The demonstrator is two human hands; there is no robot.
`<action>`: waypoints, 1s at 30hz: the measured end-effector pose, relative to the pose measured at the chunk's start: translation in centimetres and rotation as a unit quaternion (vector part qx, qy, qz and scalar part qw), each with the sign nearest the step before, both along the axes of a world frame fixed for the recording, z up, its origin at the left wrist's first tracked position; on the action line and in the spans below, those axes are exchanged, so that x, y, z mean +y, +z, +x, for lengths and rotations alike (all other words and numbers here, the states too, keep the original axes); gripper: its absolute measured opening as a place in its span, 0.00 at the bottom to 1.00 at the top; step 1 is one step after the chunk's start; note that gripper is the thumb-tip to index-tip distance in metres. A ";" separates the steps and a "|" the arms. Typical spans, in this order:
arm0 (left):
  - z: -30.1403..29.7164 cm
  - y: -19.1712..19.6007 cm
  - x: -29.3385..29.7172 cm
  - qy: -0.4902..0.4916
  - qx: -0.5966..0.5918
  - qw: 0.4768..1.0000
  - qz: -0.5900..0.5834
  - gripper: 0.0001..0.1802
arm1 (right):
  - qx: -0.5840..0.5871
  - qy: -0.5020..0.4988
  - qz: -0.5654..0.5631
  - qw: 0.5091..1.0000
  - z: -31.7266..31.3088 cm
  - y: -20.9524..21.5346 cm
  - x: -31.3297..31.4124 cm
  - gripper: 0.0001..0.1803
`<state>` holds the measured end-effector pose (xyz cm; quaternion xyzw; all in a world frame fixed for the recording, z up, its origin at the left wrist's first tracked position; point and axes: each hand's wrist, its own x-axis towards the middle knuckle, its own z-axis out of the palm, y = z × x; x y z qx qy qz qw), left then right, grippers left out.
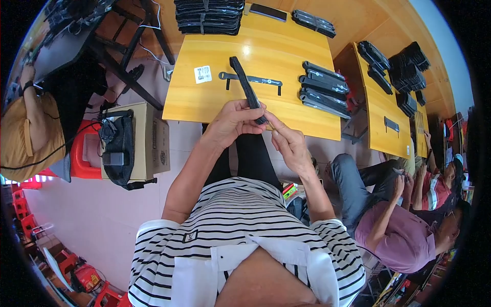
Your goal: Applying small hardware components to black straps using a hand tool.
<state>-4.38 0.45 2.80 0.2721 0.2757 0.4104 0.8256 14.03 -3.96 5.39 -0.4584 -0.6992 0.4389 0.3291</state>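
Observation:
My left hand [232, 120] grips the near end of a long narrow black strip [244, 84] that angles up and away over the yellow table [286, 51]. My right hand [290, 143] is just right of it, fingertips pinched at the strip's near end on something small that I cannot make out. A flat black bar-shaped part [250, 79] lies on the table beneath the strip's far end. A white label [203, 74] sits left of it.
A row of black strips [323, 89] lies at the table's right, with stacks of black parts [208, 16] at the back. A cardboard box with a black bag [134, 146] stands on the left. Another person [399, 215] sits to my right at a second yellow table [388, 102].

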 end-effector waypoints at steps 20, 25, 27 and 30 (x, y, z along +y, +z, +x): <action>1.9 0.1 -1.2 -0.056 0.056 0.997 0.023 0.15 | 0.136 -0.102 -0.014 0.985 1.7 0.2 0.6 0.15; 2.3 0.7 -1.1 -0.055 0.069 0.994 0.068 0.16 | 0.096 -0.020 -0.018 0.995 1.8 -0.4 0.8 0.11; 2.2 0.8 -1.2 -0.072 0.082 0.990 0.086 0.17 | 0.146 0.006 -0.094 0.985 2.2 0.4 1.0 0.09; 2.1 0.4 -1.0 -0.106 0.103 0.985 0.089 0.19 | 0.136 0.026 -0.106 0.985 2.4 0.4 1.3 0.06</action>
